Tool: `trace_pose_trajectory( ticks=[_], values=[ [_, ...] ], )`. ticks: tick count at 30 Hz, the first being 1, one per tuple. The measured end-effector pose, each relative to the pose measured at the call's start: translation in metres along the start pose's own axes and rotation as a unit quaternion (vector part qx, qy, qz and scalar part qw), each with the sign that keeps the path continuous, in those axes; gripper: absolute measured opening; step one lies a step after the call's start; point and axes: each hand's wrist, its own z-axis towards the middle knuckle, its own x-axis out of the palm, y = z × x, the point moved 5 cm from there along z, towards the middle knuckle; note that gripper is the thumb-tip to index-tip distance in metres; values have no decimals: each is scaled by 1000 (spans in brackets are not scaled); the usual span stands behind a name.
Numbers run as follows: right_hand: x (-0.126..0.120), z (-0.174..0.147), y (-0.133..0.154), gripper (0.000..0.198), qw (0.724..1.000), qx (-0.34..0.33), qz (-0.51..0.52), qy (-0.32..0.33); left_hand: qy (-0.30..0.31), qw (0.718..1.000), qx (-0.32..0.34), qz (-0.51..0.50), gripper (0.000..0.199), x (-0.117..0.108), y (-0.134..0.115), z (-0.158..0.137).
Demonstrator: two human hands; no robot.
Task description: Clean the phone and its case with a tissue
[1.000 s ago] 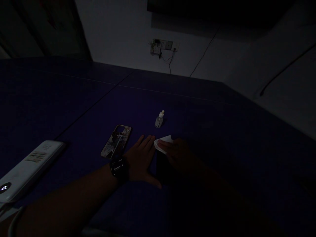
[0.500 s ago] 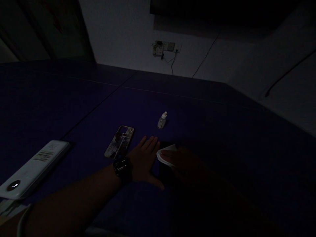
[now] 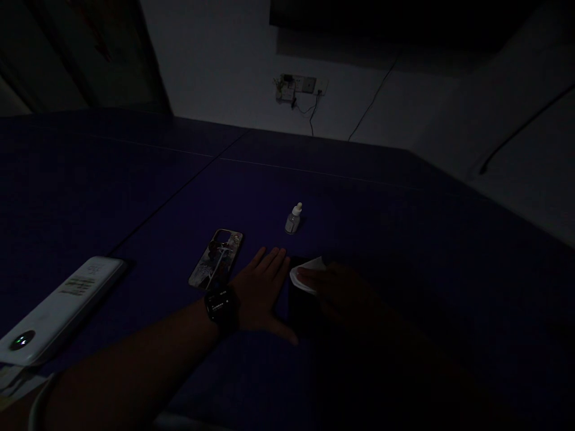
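Note:
My left hand (image 3: 260,290), with a smartwatch (image 3: 221,304) at its wrist, lies flat on the dark blue surface, fingers extended. It rests along the left edge of a flat black item (image 3: 302,314); dim light hides what kind it is. Over that item, my right hand (image 3: 336,287) presses a folded white wiping cloth (image 3: 306,276) under its fingertips. Most of the right hand and arm is lost in shadow. Left of my left hand lies a patterned phone case (image 3: 216,260) with a camera cutout. Beyond both hands stands a small dropper bottle (image 3: 293,221) with a white cap.
A long white device (image 3: 63,308) with a small lit round display lies at the left. The dark blue surface (image 3: 179,161) reaches a pale wall with sockets (image 3: 300,85) and hanging cables (image 3: 371,108). A dark screen (image 3: 386,24) hangs above.
My right hand and the white cloth have shifted slightly right and away from me across the black item. My left hand stays in place.

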Motion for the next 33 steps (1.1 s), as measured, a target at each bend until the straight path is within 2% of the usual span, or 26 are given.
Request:
trace_pose_trajectory(
  ticks=[2,7,12,19,26,33],
  values=[
    [-3,-3,-2,57,1000,1,3,-8,-7,1000,-3,-1,133,0,0,0],
    [3,-5,10,55,999,-43,19,-11,-16,1000,1,2,132,0,0,0],
    [4,-6,3,55,1000,-4,-4,-24,-8,1000,-1,1,133,-1,0,-1],
    [-1,-4,15,48,997,-60,47,-34,-32,999,10,19,131,6,2,-1],
    [-6,0,9,45,1000,-4,-10,-19,-18,1000,5,10,127,3,1,-2],
    [-2,5,21,47,997,-69,41,-18,-14,1000,4,5,133,2,1,0]
  ],
)
